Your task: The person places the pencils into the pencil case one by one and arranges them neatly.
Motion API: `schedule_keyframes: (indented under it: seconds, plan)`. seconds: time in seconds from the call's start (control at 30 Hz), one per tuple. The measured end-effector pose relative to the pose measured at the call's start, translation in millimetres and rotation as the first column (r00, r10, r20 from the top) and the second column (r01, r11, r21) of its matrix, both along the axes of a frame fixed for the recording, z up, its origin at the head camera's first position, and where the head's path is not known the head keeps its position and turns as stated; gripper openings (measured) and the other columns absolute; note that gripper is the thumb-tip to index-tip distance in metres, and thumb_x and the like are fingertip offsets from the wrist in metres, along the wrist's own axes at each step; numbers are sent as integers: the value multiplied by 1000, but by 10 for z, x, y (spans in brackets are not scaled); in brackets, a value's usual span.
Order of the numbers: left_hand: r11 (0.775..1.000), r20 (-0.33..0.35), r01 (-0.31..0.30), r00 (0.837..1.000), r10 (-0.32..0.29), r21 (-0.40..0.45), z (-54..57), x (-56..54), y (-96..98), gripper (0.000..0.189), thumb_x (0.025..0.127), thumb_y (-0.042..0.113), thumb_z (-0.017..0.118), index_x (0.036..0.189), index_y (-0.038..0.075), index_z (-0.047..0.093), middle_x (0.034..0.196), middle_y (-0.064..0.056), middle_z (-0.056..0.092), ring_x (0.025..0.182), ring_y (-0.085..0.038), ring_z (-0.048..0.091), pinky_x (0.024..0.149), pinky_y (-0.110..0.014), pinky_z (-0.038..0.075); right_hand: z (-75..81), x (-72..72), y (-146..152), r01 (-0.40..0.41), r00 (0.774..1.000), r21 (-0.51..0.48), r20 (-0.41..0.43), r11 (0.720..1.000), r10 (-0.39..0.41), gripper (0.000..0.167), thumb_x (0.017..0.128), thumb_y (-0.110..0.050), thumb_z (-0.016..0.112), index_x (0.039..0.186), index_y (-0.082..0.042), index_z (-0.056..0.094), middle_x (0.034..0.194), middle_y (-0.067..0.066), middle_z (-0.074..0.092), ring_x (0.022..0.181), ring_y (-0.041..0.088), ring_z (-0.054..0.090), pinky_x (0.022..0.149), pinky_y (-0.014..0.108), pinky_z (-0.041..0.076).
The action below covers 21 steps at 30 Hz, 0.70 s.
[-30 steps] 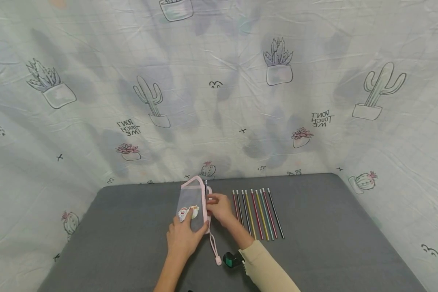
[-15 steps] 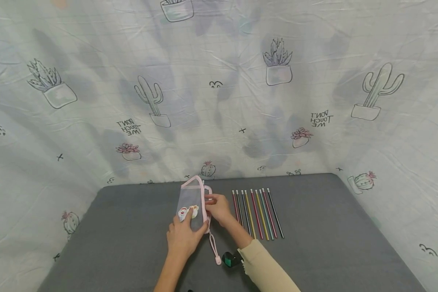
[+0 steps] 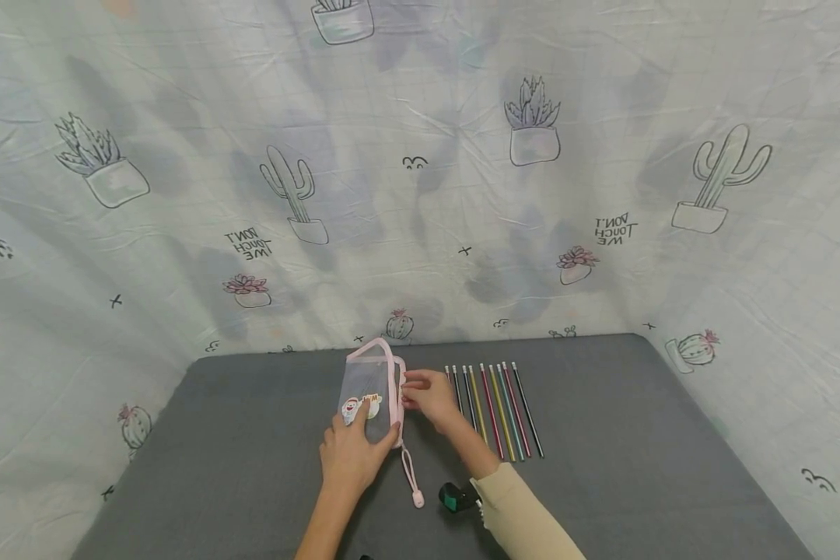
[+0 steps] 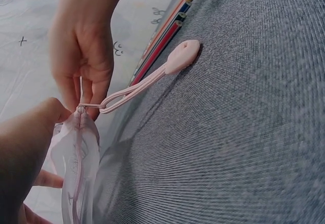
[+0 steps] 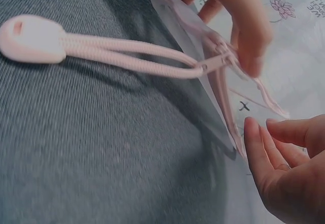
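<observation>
Now; hands (image 3: 353,455) (image 3: 430,398) at pouch (image 3: 365,379); backdrop lettering (image 3: 248,243) reversed: "DON'T TOUCH"

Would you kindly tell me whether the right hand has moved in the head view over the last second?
Yes, slightly: the right hand has shifted rightward, away from the pouch and toward the pencils, which have stayed put.

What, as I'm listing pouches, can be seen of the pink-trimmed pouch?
The pouch looks like translucent plastic, with pink trim, a cartoon print and a pink zip cord. It is on the grey table, unzipped, gaping along its right edge. The left hand holds it; whether the right hand touches it is unclear.
</observation>
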<state>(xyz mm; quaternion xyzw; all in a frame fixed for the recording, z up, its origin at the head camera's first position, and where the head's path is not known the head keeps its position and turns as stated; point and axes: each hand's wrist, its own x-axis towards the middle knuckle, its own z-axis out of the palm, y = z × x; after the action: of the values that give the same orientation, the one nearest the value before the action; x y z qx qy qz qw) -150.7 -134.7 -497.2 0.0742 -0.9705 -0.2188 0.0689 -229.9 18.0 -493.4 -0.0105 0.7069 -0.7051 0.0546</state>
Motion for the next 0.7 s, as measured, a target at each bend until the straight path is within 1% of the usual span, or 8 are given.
schedule_keyframes:
  seconds: [0.13, 0.27, 0.37, 0.5, 0.6, 0.7]
  plan:
    - [1000, -13, 0, 1000, 0, 4, 1, 0, -8, 77, 90, 63, 68, 148, 13, 61, 123, -35, 55, 104, -54, 61, 87, -69, 49, 13, 23, 76, 8, 1000, 18, -17, 1000, -8, 33, 96, 13, 64, 129, 18, 63, 110, 32, 72, 90, 31, 77, 77, 38, 64]
    - [1000, -12, -2, 1000, 3, 13, 0, -2, -16, 77, 90, 63, 68, 148, 13, 61, 124, -35, 56, 104, -54, 61, 87, -68, 49, 33, 49, 144, 13, 999, 37, -31, 999, -12, 33, 97, 12, 63, 129, 17, 63, 111, 32, 72, 89, 29, 76, 76, 35, 64]
    - [1000, -8, -2, 1000, 3, 17, -4, -4, -21, 77, 90, 64, 68, 148, 14, 61, 125, -35, 56, 105, -54, 61, 87, -68, 49, 41, 60, 195, 19, 999, 42, -45, 999, -17, 34, 96, 12, 63, 130, 17, 63, 111, 32, 72, 89, 30, 76, 75, 34, 64]
    - [1000, -13, 1, 1000, -1, 16, 4, -3, -21, 78, 90, 65, 68, 148, 14, 61, 124, -34, 56, 104, -53, 61, 87, -68, 49, 34, 69, 266, 50, 995, 87, -92, 995, -42, 33, 94, 11, 66, 127, 17, 65, 108, 31, 73, 90, 34, 77, 74, 35, 64]
    - [1000, -17, 2, 1000, -2, 17, 10, -2, -19, 78, 89, 65, 68, 148, 14, 62, 124, -34, 57, 103, -54, 61, 86, -68, 49, 33, 83, 326, 82, 987, 134, -146, 988, -62, 32, 93, 11, 68, 124, 17, 66, 106, 31, 74, 91, 38, 77, 75, 40, 64]
    - [1000, -17, 4, 1000, -4, 14, 11, -2, -18, 78, 89, 66, 68, 148, 15, 62, 124, -34, 57, 104, -54, 62, 87, -69, 49, 45, 106, 391, 108, 982, 171, -173, 979, -79, 31, 93, 11, 69, 124, 16, 66, 106, 30, 74, 93, 41, 76, 76, 43, 64]
